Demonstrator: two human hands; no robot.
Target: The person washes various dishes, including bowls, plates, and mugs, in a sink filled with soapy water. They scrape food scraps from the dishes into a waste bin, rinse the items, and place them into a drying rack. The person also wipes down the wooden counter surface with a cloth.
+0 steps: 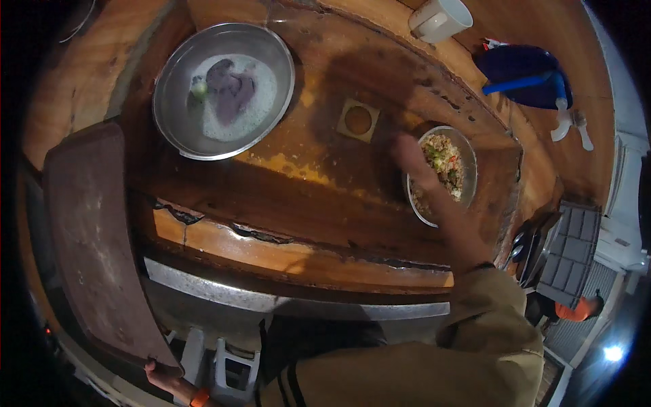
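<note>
At the lower left, my left hand (161,379) grips the near corner of a large brown tray (96,239), which stands tilted beside the sink basin. My right hand (416,162) is blurred and reaches over the left rim of a metal bowl (472,168) of food scraps with rice-like grains and green and red bits; its fingers cannot be made out. A wide metal basin (170,112) at the upper left holds foamy water, a dark cloth-like thing and a pale green object. Between the two vessels lies a square drain piece (374,124) with a round centre.
A white mug (440,20) stands on the upper ledge. A dark blue basin (519,63) lies near a blue pipe with a white tap (562,124). Grey crates (569,254) are at the right, with a person in orange (574,309) beyond. White plastic stools (236,369) stand below.
</note>
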